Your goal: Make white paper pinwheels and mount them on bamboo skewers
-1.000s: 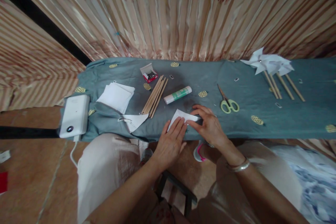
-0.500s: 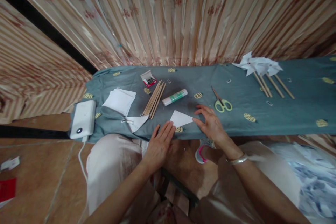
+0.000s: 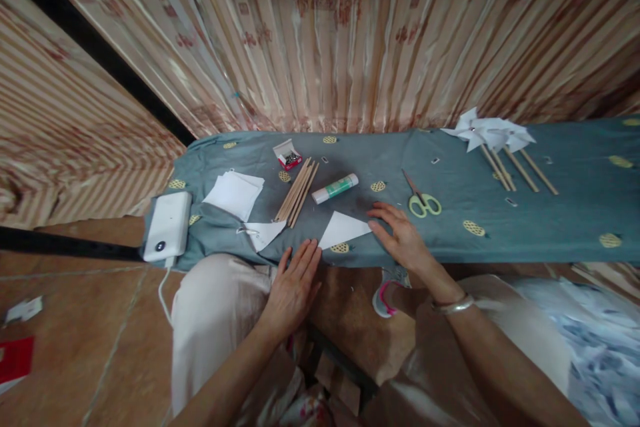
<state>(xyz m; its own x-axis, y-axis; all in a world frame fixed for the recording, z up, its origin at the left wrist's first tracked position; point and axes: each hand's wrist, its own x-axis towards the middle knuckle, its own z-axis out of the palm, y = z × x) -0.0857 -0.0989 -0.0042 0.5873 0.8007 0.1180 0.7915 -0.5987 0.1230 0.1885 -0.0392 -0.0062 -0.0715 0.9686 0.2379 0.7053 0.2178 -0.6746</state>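
Observation:
A white paper triangle (image 3: 343, 229) lies flat on the cloth between my hands. My left hand (image 3: 295, 287) rests at the near edge with fingers stretched out, its fingertips beside the triangle's left corner. At the right corner is my right hand (image 3: 403, 240), thumb and fingers apart, the fingertips near or touching the paper. A glue stick (image 3: 335, 188) lies just beyond the triangle. Green-handled scissors (image 3: 423, 200) lie past my right hand. Thin wooden sticks (image 3: 296, 193) are bundled to the left of the glue stick, with a marked piece of white paper (image 3: 265, 233) at their near end.
A stack of white paper squares (image 3: 234, 193) and a small open box of metal pins (image 3: 289, 155) lie at the left. A white power bank (image 3: 167, 225) with a cable sits at the left end. Several paper pinwheels on sticks (image 3: 493, 132) lie at the far right.
My left hand has slid left and nearer to me, off the paper, uncovering the triangle's left corner. The right hand stays at the right corner. The view has shifted slightly.

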